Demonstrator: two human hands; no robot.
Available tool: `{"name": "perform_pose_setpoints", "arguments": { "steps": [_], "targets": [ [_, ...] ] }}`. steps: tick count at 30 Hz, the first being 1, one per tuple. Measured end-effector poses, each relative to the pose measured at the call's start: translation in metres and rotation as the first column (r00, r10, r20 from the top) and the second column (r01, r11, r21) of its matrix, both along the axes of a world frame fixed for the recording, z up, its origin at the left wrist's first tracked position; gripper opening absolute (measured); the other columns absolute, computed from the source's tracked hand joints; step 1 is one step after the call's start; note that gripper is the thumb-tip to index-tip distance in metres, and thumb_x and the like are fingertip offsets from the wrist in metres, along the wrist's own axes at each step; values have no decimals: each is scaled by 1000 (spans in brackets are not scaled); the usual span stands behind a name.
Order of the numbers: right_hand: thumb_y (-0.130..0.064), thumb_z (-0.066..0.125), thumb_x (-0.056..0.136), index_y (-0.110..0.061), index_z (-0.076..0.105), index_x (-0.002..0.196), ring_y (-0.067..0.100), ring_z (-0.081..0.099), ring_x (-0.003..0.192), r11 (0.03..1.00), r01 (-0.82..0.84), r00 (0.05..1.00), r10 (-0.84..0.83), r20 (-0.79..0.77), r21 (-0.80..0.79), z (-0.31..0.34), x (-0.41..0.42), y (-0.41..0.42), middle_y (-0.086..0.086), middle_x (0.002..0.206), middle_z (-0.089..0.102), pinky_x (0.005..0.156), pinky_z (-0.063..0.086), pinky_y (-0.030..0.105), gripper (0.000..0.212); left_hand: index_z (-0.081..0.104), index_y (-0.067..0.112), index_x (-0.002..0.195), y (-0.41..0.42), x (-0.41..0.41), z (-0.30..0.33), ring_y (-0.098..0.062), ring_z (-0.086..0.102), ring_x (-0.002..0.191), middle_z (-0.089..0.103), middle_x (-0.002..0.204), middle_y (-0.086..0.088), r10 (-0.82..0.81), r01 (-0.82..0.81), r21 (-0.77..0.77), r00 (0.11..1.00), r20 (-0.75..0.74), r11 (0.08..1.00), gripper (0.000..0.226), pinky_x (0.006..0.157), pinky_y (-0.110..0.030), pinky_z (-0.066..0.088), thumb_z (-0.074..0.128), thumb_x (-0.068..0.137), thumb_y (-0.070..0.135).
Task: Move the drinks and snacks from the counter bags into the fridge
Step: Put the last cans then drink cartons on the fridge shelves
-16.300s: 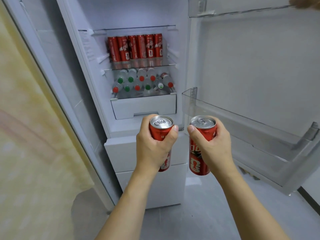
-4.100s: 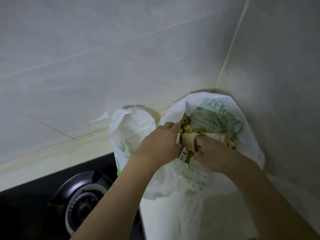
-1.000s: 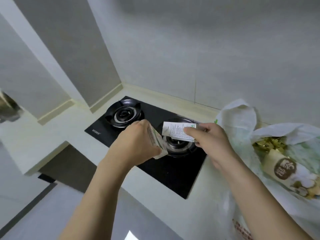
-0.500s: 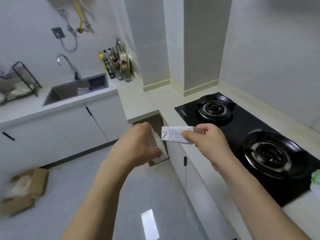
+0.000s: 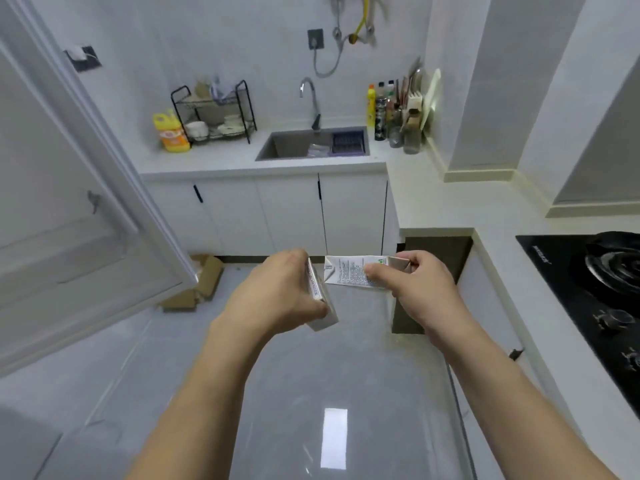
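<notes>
carrying two small drink cartons across the kitchen, one per hand, held out in front at about the same height above the grey floor (image 5: 332,393). left hand (image 5: 277,299) wrapped over the top of a carton (image 5: 320,299), fingers curled round its far side and thumb pressed near its lower corner, so only a narrow printed edge and a pale face show; tilted, lower end pointing down and to the right. right hand (image 5: 420,287) pinching the other carton (image 5: 353,273) near its folded end, thumb on the front face, fingers behind, long axis lying nearly level and pointing left toward the first. corners of the two close together, touching or not cannot be told.

held this way, probably, to bring a pair in a single trip and keep both free for setting down. open fridge door (image 5: 79,216) filling the left edge, so the likely goal lies that way; fridge interior out of view. counter bags not visible.

cartons: thin coated card, flat sides, crisp folded triangular flaps, fine print on white; light and rigid enough for a fingertip hold, yet soft if squeezed. counter (image 5: 446,206) matt and pale, stove (image 5: 595,285) glossy black glass, sink (image 5: 311,143) dull grey, floor tiles shiny with a bright reflection.
</notes>
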State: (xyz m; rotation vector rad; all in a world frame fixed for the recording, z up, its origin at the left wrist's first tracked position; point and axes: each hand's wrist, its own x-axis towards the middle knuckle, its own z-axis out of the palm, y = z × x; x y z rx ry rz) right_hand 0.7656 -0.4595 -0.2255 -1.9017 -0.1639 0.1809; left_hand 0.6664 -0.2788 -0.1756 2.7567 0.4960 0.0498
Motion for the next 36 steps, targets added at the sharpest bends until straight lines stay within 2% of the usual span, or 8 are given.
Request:
{"name": "perform_pose_setpoints", "arguments": {
  "steps": [2, 7, 11, 14, 19, 23, 31, 36],
  "targets": [
    [-55, 77, 59, -23, 62, 106, 14, 63, 91, 998, -62, 998, 62, -4, -1, 1, -9, 29, -7, 100, 63, 74, 53, 34, 59, 50, 25, 89, 24, -17, -1, -14, 56, 77, 56, 88, 7, 58, -58, 17, 998, -2, 998, 36, 63, -40, 53, 73, 66, 40],
    [-62, 73, 50, -25, 62, 104, 16, 65, 86, 977, -212, 977, 213, -29, 13, 3, -30, 92, -7, 93, 63, 64, 45, 29, 67, 46, 26, 82, 66, -61, -1, -12, 53, 71, 53, 83, 8, 212, -212, 15, 977, 27, 977, 35, 52, -31, 40, 73, 64, 40],
    [-63, 73, 46, -23, 63, 105, 17, 66, 86, 948, -318, 947, 319, -35, 24, 4, -46, 131, -5, 96, 66, 66, 49, 32, 72, 50, 24, 87, 86, -94, -1, -14, 56, 75, 55, 85, 6, 318, -318, 3, 948, 21, 948, 35, 58, -35, 49, 73, 65, 38],
    [-61, 74, 47, -22, 61, 108, 17, 66, 88, 914, -404, 913, 406, -45, 44, 5, -57, 153, -3, 102, 66, 78, 57, 40, 73, 49, 24, 87, 96, -115, 0, -14, 55, 75, 54, 86, 7, 399, -399, 2, 917, 9, 917, 35, 56, -33, 46, 74, 65, 38],
    [-56, 76, 54, -23, 61, 107, 14, 65, 83, 841, -538, 840, 541, -41, 62, 8, -67, 183, -6, 97, 65, 64, 47, 29, 65, 48, 25, 85, 103, -143, 4, -14, 56, 74, 54, 86, 8, 539, -540, 12, 842, 9, 842, 35, 56, -31, 47, 75, 65, 38],
    [-54, 77, 56, -26, 62, 101, 13, 66, 82, 772, -632, 772, 635, -32, 68, 12, -70, 198, -7, 95, 67, 68, 53, 31, 56, 48, 25, 85, 99, -158, 6, -15, 56, 77, 54, 86, 8, 638, -639, 12, 770, 21, 770, 36, 59, -32, 48, 74, 65, 40],
    [-54, 77, 57, -22, 62, 106, 14, 66, 85, 624, -778, 622, 781, -54, 74, 7, -85, 207, -5, 98, 68, 77, 58, 37, 60, 46, 26, 82, 72, -181, -4, -5, 50, 71, 50, 84, 9, 764, -765, 12, 644, 25, 644, 36, 49, -27, 33, 75, 66, 40],
    [-57, 74, 51, -23, 61, 103, 13, 66, 86, 527, -844, 520, 849, -90, 97, 5, -111, 210, -5, 99, 68, 79, 58, 40, 63, 46, 28, 81, 48, -211, -9, -9, 53, 71, 51, 84, 10, 853, -853, -7, 522, 24, 522, 38, 57, -31, 48, 75, 62, 44]
  ]
}}
